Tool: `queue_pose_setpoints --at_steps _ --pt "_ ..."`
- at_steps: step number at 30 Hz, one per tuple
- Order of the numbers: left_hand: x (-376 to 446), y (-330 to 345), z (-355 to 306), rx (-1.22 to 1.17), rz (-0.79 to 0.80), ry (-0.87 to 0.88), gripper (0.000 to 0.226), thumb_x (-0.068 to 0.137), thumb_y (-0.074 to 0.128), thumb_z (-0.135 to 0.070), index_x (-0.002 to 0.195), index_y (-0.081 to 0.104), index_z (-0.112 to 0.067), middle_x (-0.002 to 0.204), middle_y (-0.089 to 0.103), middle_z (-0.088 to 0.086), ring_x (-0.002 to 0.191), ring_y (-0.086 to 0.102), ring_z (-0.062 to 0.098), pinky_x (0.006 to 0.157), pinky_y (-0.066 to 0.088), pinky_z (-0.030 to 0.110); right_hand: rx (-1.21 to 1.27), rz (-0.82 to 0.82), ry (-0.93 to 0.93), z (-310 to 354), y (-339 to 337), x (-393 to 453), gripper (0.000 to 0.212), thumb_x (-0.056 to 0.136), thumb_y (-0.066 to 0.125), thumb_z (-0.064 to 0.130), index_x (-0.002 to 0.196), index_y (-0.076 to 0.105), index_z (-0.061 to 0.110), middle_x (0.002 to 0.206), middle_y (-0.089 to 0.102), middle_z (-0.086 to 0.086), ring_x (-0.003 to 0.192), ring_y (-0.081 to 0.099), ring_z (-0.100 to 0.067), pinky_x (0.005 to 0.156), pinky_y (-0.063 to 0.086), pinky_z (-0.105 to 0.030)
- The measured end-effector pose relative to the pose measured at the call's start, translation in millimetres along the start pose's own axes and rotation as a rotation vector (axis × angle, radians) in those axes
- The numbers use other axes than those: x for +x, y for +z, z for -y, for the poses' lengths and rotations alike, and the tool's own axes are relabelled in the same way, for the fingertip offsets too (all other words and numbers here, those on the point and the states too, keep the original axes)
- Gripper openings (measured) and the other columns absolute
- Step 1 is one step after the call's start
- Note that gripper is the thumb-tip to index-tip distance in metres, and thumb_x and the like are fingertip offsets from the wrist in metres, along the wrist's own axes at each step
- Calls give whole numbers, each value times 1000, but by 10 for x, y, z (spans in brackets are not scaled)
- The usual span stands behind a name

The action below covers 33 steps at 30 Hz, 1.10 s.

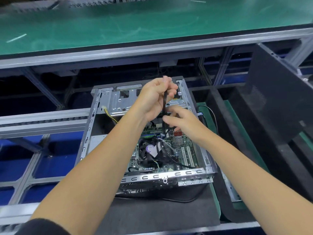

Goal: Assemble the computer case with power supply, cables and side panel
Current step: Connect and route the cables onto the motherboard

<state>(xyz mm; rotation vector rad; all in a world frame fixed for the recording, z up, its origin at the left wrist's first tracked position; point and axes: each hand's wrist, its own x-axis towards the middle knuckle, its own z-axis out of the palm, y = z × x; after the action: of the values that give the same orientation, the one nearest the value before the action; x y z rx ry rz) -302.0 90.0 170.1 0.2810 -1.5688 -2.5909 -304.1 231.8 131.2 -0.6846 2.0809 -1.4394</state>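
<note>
Presently the left hand (155, 97) grips a black cable (164, 106) in a closed fist above the far end of the open computer case (94, 126). Its long axis runs near vertical, down toward the motherboard (184, 150). The right hand (183, 122), fingers curled loosely round the cable's lower run, is nearer the board.

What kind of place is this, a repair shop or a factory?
Most likely a factory assembly line: an open computer case sits on a framed aluminium workstation, with a long green bench mat behind it.
</note>
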Motion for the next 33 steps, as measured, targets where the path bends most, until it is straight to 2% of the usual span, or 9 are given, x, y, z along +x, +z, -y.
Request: queue_pose_setpoints --at_steps 4,9,12,14,16,19,22,28,33 --pt "-20 156 17 165 69 62 11 98 52 -13 93 59 -5 84 69 3 76 64 11 75 54 20 -144 8 -89 102 14 17 23 102 54 28 95 68 10 69 57 -8 59 46 -9 56 37 -21" --pt "-174 -225 -272 1025 -52 246 14 96 55 -30 98 59 -17 94 63 -4 80 60 8 78 52 29 62 -209 7 43 6 16 32 104 50 20 77 64 12 62 53 3 49 50 -1 51 42 -15" --pt "-491 -596 -352 1363 192 -220 49 90 51 -53 90 55 -4 76 68 2 63 66 12 63 54 28 232 -303 81 -8 -20 24 33 105 48 22 79 64 9 65 53 -1 53 52 -9 53 46 -22" --pt "-681 -710 -305 1235 401 -586 58 83 56 -58 96 49 -2 73 71 3 66 70 19 62 57 27 263 -335 104 -13 -3 40 34 105 49 22 78 64 8 65 53 -1 54 53 -12 53 47 -23" --pt "-762 -749 -265 948 537 -688 49 83 65 -43 105 41 -6 78 70 11 67 70 27 61 58 30 211 -341 112 -14 58 55 35 105 48 23 77 63 9 64 53 -1 53 53 -13 51 47 -20" --pt "-752 -787 -328 656 649 -568 43 90 62 -8 124 37 -14 83 68 12 74 68 28 68 58 32 142 -362 139 -31 133 74 35 105 48 24 77 62 11 64 55 -1 52 54 -13 48 46 -16" --pt "-748 -801 -360 605 771 -402 42 87 60 7 124 58 -14 94 56 25 88 69 22 78 54 27 127 -379 163 -37 135 79 33 104 48 24 79 63 9 64 58 -2 50 56 -13 50 49 -20" --pt "-633 -601 -185 630 429 -18 19 84 63 -7 86 77 -19 72 63 0 61 52 9 59 45 20 19 -306 201 -45 174 27 34 103 50 22 74 61 7 58 55 -4 41 54 -14 46 44 -26" --pt "-503 -465 91 518 186 65 22 93 57 -12 79 73 -17 74 68 5 69 64 18 64 52 27 -174 -203 263 -141 258 -84 38 101 54 26 67 41 13 64 45 -9 47 53 -22 50 38 -27"
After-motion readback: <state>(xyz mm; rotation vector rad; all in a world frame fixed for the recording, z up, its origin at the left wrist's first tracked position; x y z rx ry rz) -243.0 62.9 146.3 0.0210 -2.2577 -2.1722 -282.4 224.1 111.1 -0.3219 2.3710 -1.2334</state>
